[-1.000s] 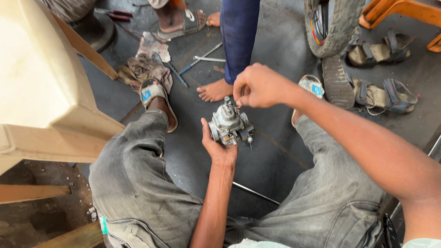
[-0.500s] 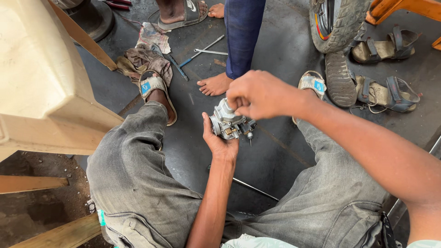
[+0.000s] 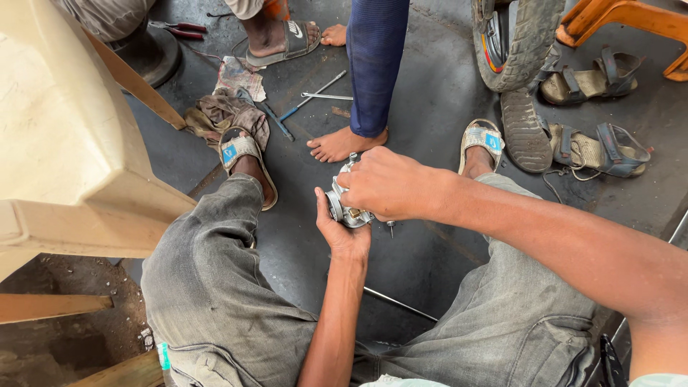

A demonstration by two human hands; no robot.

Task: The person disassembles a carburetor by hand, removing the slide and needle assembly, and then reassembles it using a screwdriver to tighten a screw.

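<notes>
At frame centre, the left hand (image 3: 342, 233) cups a small metal carburettor (image 3: 347, 208) from below; the right hand (image 3: 390, 185) covers its top, fingers closed around it; both above the dark floor (image 3: 430, 107), between the knees.

Dark grey concrete floor (image 3: 430, 107), stained and scuffed. Cream plastic chair (image 3: 64, 143) at left, over a patch of bare dirt (image 3: 79, 287). Tyre (image 3: 519, 39) at the top edge, orange stool leg (image 3: 631, 18) at top right. Spare sandals (image 3: 588, 115), a rag (image 3: 229, 111), pliers (image 3: 179, 29) and spanners (image 3: 315, 94) lie around. Flat daylight, soft shadows.
</notes>
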